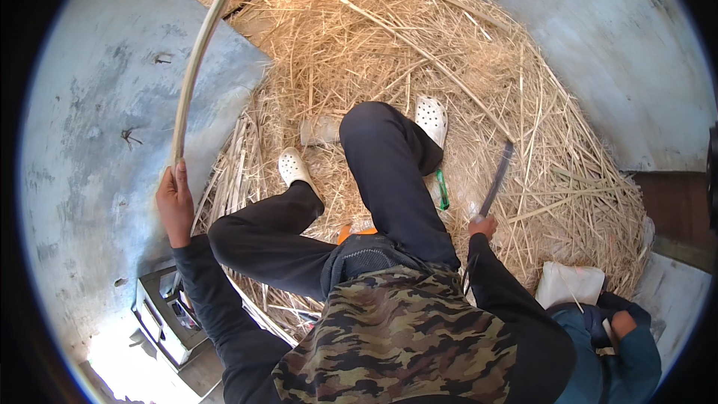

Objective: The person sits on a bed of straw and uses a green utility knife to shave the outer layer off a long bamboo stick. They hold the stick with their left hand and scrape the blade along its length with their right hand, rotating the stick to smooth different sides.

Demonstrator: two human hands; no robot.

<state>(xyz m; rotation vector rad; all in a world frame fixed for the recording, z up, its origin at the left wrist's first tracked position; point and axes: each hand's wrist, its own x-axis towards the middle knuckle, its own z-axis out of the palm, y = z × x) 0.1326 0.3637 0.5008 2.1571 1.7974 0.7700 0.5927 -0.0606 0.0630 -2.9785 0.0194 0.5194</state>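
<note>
My left hand, out at the left by the wall, is closed round the lower end of a long, pale bamboo strip. The strip rises from my fingers, bends a little to the right and leaves the top of the view. On the other side, my right hand grips a knife by its handle. Its long dark blade points away from me over the shavings, tip near the end of a thin loose stick. Blade and strip are far apart.
Straw-like shavings cover the floor between grey-blue walls. My feet are in white clogs. A green object lies by my right leg. At the lower right another person in a teal sleeve sits near a white block-shaped thing.
</note>
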